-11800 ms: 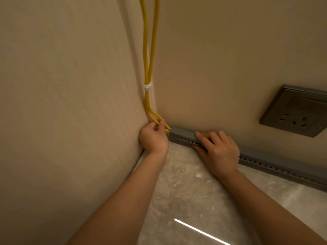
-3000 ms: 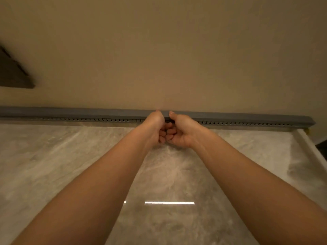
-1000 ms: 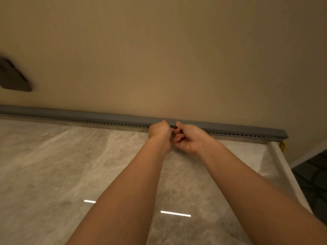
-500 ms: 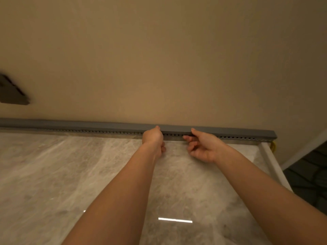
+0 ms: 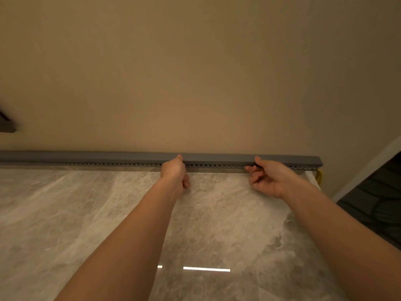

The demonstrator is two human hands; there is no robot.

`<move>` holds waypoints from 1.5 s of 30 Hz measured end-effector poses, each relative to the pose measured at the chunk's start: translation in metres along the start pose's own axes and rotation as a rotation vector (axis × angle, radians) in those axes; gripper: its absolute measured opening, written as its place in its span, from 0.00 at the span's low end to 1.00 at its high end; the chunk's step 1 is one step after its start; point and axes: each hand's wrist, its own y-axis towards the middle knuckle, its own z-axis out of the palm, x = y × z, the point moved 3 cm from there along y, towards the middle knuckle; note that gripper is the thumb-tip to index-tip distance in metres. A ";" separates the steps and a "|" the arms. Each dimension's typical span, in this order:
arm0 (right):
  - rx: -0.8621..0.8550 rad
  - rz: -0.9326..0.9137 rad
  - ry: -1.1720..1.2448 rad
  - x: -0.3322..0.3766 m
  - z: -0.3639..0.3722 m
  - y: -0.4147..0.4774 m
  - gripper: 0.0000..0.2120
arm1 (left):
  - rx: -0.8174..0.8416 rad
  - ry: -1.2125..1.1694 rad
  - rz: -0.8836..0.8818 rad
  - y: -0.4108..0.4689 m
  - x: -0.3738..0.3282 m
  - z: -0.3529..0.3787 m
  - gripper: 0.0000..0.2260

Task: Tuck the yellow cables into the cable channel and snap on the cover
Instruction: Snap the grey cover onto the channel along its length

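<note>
Lengthwise: the cable channel [image 5: 108, 164] lies with its long axis straight across the view, left to right, flat along the foot of the wall [image 5: 195, 72] where the wall meets the marbled surface [image 5: 65, 213].
Ends: its left end runs out past the picture's left edge; its right end stops squarely near the surface's right-hand rim [image 5: 310, 177].
Cover: the plain grey cover [image 5: 217, 157] sits on top along the whole visible length, and a row of small slots shows in the channel's face just below it.
Yellow cables: only a short yellow loop [image 5: 319, 176] shows, just past and below the channel's right end; the part inside the channel is hidden.
Left hand: the left hand [image 5: 173, 173] is at about the middle of the visible run, back toward the camera, thumb tip [image 5: 179, 157] on the top of the cover, the other fingers curled in under the palm just above the surface; whether any of them touches the channel cannot be told.
Right hand: the right hand [image 5: 270, 179] is well apart from the left, nearer the right end; it pinches the channel, thumb [image 5: 257, 159] on the cover and forefinger [image 5: 248, 168] against the slotted face, the remaining fingers loosely bent.
Arms: both forearms are bare and reach up from the lower edge.
Left edge: a dark, blurred plate [image 5: 6, 126] is on the wall.
Surface: a bright strip of reflected light [image 5: 206, 268] lies between the forearms.
Right side: a pale trim [image 5: 368, 168] slants down, with dark patterned flooring [image 5: 373, 205] beyond it.
</note>
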 end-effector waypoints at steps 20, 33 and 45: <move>0.068 -0.098 -0.084 -0.003 -0.009 0.008 0.14 | 0.242 0.114 -0.084 -0.040 0.023 0.107 0.20; -0.018 -0.059 -0.026 0.023 -0.056 -0.009 0.19 | 0.264 0.121 -0.118 -0.045 0.020 0.104 0.18; -0.095 -0.141 0.090 0.038 -0.066 -0.007 0.07 | 0.247 0.128 -0.090 -0.037 0.022 0.105 0.20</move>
